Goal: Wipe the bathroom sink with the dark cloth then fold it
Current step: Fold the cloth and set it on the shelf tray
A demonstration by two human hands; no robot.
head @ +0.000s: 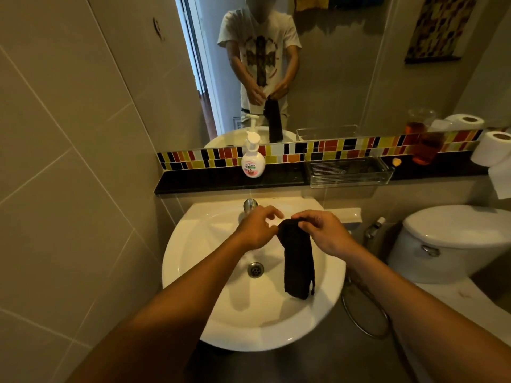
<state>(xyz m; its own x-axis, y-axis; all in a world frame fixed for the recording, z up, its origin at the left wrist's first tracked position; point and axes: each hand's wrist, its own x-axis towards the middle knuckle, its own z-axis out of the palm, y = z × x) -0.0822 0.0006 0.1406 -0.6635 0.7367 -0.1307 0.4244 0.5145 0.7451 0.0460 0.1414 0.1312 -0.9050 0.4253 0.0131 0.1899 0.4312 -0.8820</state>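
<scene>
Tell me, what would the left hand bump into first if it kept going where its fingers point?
Probably the dark cloth, at the top end the right hand pinches above the sink. The left hand points toward it, though depth is unclear.

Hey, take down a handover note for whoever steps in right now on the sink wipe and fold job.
Right hand pinches the top of the dark cloth, which hangs in a narrow strip over the sink.
Left hand is at the cloth's upper edge; whether it grips is unclear.
Done: whether the sink was wiped can't be judged.
Left: finish folding the cloth.
</scene>
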